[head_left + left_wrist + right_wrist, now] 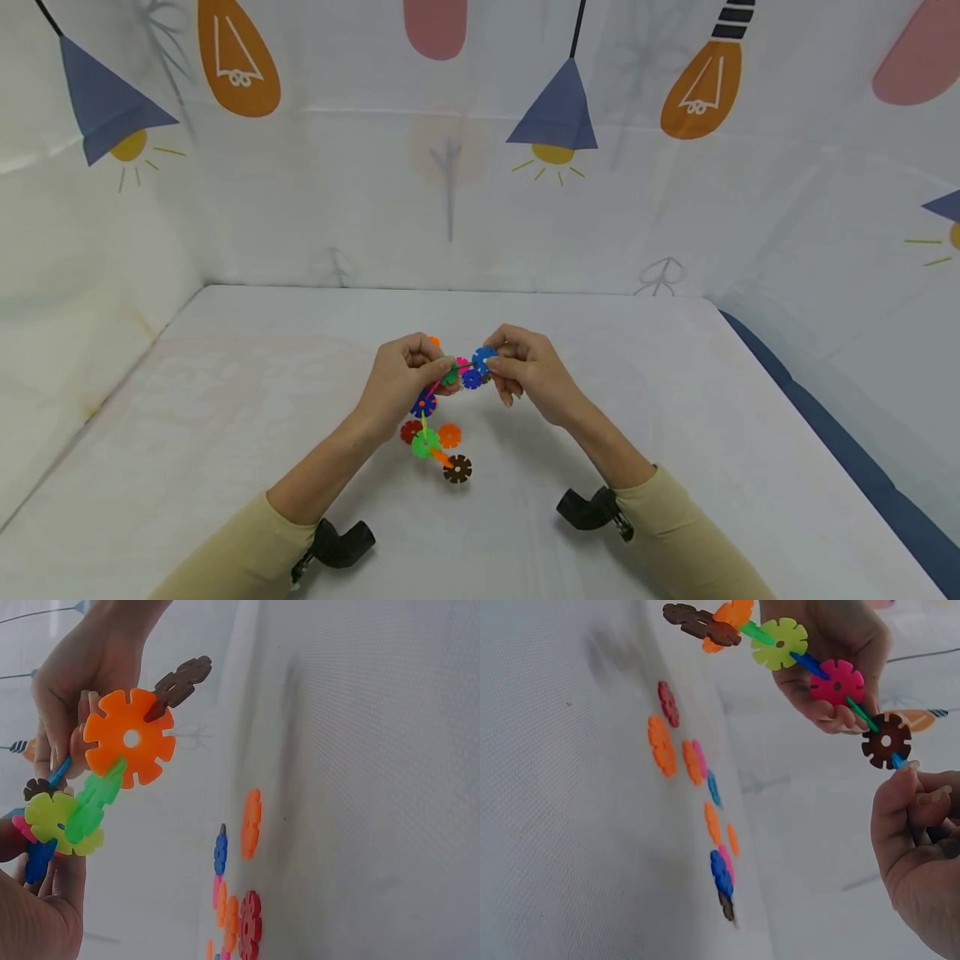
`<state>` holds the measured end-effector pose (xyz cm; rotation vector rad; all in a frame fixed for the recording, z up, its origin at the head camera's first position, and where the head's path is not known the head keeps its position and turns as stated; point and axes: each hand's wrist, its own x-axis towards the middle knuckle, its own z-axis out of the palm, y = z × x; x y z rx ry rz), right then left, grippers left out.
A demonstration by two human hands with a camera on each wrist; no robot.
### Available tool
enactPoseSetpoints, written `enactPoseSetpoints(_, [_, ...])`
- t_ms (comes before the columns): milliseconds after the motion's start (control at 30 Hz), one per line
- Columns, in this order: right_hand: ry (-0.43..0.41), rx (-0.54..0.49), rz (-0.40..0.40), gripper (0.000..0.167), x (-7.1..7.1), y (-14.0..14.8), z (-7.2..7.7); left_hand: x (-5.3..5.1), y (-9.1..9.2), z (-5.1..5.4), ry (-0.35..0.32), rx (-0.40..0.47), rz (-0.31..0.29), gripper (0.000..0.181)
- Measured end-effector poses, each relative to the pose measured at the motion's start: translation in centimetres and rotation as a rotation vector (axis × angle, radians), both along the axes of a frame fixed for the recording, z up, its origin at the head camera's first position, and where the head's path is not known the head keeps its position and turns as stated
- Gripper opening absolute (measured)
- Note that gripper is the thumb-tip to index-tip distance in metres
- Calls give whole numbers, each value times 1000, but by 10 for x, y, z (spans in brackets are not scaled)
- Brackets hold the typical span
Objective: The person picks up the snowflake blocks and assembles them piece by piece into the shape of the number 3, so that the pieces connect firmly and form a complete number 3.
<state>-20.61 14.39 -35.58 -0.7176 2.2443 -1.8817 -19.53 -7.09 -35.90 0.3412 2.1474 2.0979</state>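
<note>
A: Where is the work sitting?

B: Head view, just below centre of frame. A chain of notched plastic discs (426, 444) is hanging from the hands and running down to a brown disc (457, 468) at its lower end.

A: State of hands?

B: Left hand (400, 379) is gripping the chain partway along, fingers curling about it. Right hand (540, 373) is pinching a blue disc (483, 359) at the upper end. The two are working close together, the chain bridging the gap.

A: Shapes and surfaces?

B: Right wrist view, upper right: each disc is interlocking with its neighbour at an angle, slot into slot. A yellow-green disc (780, 643) and a pink disc (837, 682) are showing scalloped rims and round centre holes; others are turning edge-on, thin and smooth.

A: Nearby material?

B: Same view, left of centre: a loose orange disc (661, 746) and a red disc (668, 703) are lying on the white tabletop (562, 847), whose surface is showing a fine, woven-looking grain.
</note>
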Motion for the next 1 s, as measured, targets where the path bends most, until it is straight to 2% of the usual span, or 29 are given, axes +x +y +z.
enactPoseSetpoints(467, [35, 18, -31, 8, 2, -4, -2, 1, 2, -2, 1, -21, 40, 11])
enactPoseSetpoints(733, [57, 11, -4, 8, 2, -3, -2, 1, 3, -3, 13, -43, 30, 10])
enactPoseSetpoints(1000, [80, 11, 24, 10, 4, -2, -2, 1, 3, -4, -10, -41, 38, 9])
